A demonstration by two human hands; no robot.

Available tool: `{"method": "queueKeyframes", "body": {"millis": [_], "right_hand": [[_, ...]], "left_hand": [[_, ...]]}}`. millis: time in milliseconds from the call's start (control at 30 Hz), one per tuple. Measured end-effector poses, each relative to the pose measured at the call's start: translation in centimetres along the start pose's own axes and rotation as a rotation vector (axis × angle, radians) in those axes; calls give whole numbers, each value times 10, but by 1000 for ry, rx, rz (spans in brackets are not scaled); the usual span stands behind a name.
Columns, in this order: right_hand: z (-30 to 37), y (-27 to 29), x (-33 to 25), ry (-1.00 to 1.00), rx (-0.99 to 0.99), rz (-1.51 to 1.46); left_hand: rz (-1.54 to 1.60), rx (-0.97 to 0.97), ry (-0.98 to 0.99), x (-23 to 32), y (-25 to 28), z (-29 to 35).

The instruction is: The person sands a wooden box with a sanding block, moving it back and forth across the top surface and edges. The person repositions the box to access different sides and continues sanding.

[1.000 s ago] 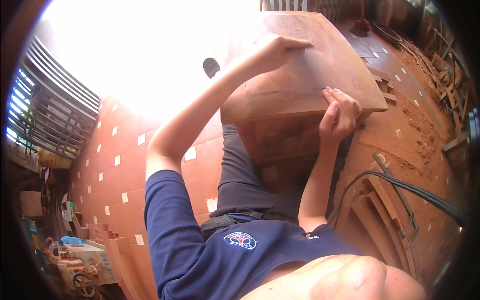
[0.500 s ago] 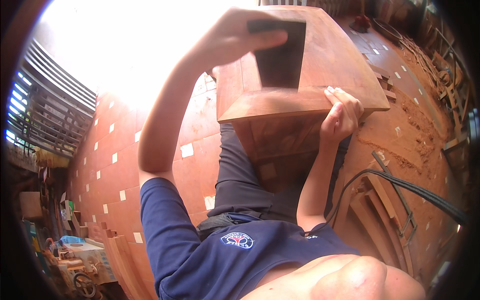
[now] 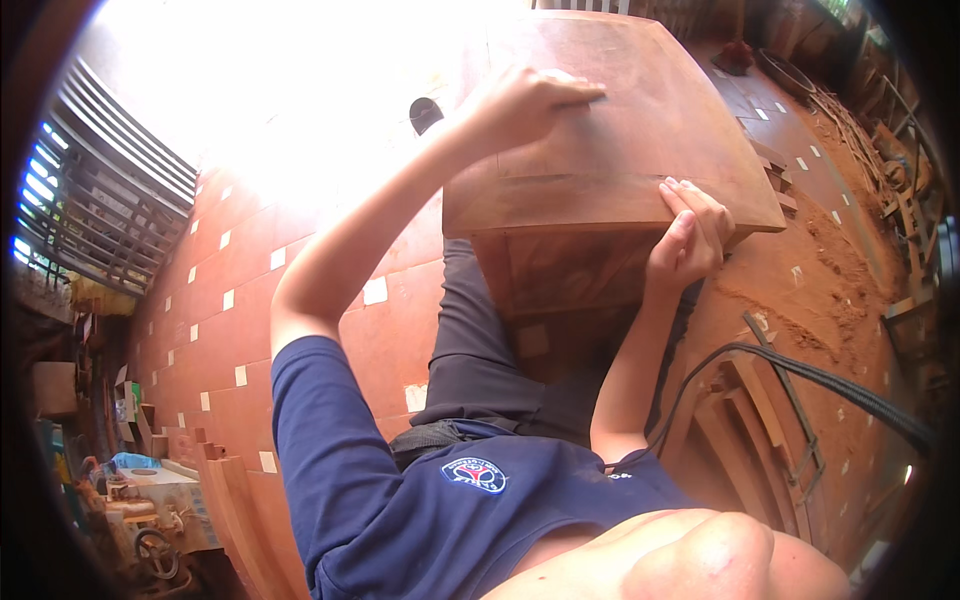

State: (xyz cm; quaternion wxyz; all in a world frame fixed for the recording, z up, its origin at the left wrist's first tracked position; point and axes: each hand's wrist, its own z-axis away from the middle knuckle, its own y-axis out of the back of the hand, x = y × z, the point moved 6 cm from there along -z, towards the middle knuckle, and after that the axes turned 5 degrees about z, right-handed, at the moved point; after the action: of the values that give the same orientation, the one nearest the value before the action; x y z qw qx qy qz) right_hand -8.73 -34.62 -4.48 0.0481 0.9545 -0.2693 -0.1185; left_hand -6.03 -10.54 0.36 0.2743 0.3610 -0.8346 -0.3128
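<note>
A reddish-brown wooden piece of furniture with a broad top panel (image 3: 640, 120) stands tilted between my knees. My left hand (image 3: 530, 108) bears down on the panel's upper middle, fingers together and pointing right. A thin dark edge shows under its fingertips, where the black sandpaper sheet appears to be pressed on the wood; most of it is hidden. At the near right edge, my right hand (image 3: 690, 235) grips the panel, fingers on its top and thumb by the rim. Beside my left wrist a dark rounded thing (image 3: 425, 115) shows past the panel's left side.
Curved wooden pieces (image 3: 750, 430) and a black cable (image 3: 800, 372) lie to the right, with sawdust (image 3: 820, 290) on the floor beyond. Wooden boards (image 3: 245, 520) stand at lower left beside a cluttered worktable (image 3: 170, 490). Bright light washes out the upper left.
My left hand has brought the raised black sandpaper sheet down onto the panel, the sheet now mostly out of sight. My right hand keeps its hold on the edge.
</note>
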Motion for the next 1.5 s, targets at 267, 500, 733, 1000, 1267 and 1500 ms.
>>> {"method": "queueKeyframes", "body": {"millis": [267,500,733,1000,1267,1500], "right_hand": [[-2,3,-1,3,28,5],[-1,1,1,2,26,-10],[-2,2,1,17,25,-20],[0,2,2,-15,38,-9],[1,2,4,12,20,-19],[0,-1,1,2,10,-62]], "left_hand": [[393,-69,376,85,82,18],[582,115,500,-6,69,-3],[231,-116,312,-21,15,-10],[235,-157,268,98,43,16],[519,83,192,70,68,-4],[437,347,173,-40,42,-3]]}}
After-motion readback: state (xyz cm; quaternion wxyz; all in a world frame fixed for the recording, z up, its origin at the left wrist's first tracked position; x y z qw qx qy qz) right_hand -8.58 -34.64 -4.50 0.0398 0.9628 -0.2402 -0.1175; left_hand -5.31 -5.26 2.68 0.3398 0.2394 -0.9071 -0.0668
